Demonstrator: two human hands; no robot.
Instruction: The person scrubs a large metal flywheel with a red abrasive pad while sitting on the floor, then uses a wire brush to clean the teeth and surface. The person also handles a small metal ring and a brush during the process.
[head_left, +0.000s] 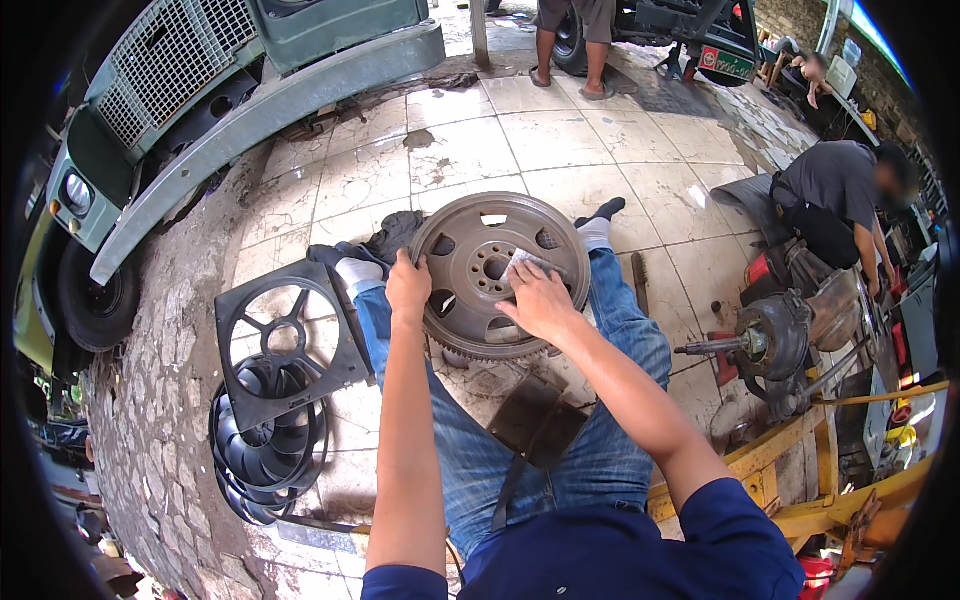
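A round steel flywheel (462,268) with a toothed rim stands tilted between my legs, its slotted face toward me. My left hand (408,288) is closed round the flywheel's left edge. With my right hand (543,304) I press a folded light-grey sheet (522,262) on the face, just right of the centre hole. Whether the sheet is cloth or abrasive paper cannot be made out. Under the flywheel's lower edge, a dark flat piece (540,420) lies between my thighs.
Left of my leg lie a black fan shroud (345,345) and a black fan (265,400). A green vehicle's bumper (290,110) juts in at upper left. At right are a greasy axle part (775,335), a yellow frame (745,470) and a crouching person (830,190). Another person's legs (597,65) stand behind.
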